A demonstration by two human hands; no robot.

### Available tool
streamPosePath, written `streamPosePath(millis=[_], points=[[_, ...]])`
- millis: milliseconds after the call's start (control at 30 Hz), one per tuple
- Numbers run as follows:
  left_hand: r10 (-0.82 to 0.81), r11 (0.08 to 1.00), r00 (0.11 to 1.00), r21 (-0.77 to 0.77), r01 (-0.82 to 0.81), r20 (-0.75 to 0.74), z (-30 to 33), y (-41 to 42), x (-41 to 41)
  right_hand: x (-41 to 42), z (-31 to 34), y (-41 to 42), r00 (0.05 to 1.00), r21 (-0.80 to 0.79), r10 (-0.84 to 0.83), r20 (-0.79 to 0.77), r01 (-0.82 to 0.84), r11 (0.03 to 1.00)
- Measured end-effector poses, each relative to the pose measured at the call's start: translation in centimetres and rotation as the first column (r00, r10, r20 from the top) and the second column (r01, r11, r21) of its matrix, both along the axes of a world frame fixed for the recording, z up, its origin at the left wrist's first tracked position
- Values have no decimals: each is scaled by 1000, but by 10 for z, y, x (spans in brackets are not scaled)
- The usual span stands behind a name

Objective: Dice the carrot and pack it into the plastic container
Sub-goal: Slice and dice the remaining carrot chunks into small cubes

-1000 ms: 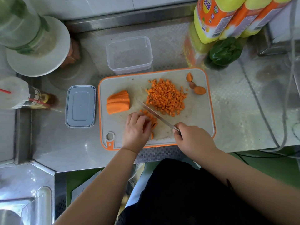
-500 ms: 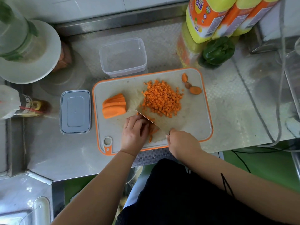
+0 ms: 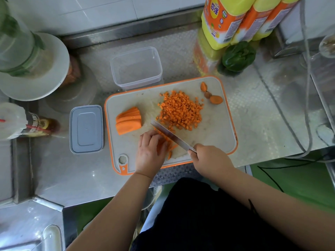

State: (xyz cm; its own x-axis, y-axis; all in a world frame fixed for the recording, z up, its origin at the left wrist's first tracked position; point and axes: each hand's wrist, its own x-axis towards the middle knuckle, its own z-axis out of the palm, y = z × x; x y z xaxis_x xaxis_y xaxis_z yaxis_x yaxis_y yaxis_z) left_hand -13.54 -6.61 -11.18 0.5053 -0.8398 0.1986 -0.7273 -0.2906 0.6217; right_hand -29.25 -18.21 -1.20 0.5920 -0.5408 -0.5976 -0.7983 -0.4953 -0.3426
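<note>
Both hands work low on the cutting board (image 3: 217, 127), a pale board with an orange rim lying on a steel counter (image 3: 253, 109). Her left hand (image 3: 151, 153) presses curled fingers down on a bundle of carrot strips (image 3: 165, 142), pinning them to the board. Her right hand (image 3: 211, 159) is closed around the handle of a knife (image 3: 170, 135), whose blade slants up and away to the left, its edge against the strips just beside the left fingertips.

Beyond the knife, just past both hands, lies a heap of diced carrot (image 3: 181, 111). Further left of the left hand, a fan of thick carrot slabs (image 3: 129, 120) rests on the board, uncut. Beyond the right hand, at the board's far corner, sit a few carrot end pieces (image 3: 213, 96).

Past the board's far edge, straight ahead of the left hand, stands the clear plastic container (image 3: 136, 67), lidless with nothing inside. Its grey lid (image 3: 86, 129) lies flat on the counter well left of the left hand. Ahead of the right hand stand yellow bottles (image 3: 235, 20) with a green pepper (image 3: 237, 57) at their base.
</note>
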Motion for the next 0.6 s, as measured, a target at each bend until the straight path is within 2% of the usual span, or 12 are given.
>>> streamPosePath(millis=[167,600], points=[[-18,1000,1000,-14,18,-8,-5,-2,2,4,1,10,997,-34,39,-72,-42,999],[-43,998,998,-40,45,54,-13,-1,3,14,-19,15,990,19,-76,-120,79,997]])
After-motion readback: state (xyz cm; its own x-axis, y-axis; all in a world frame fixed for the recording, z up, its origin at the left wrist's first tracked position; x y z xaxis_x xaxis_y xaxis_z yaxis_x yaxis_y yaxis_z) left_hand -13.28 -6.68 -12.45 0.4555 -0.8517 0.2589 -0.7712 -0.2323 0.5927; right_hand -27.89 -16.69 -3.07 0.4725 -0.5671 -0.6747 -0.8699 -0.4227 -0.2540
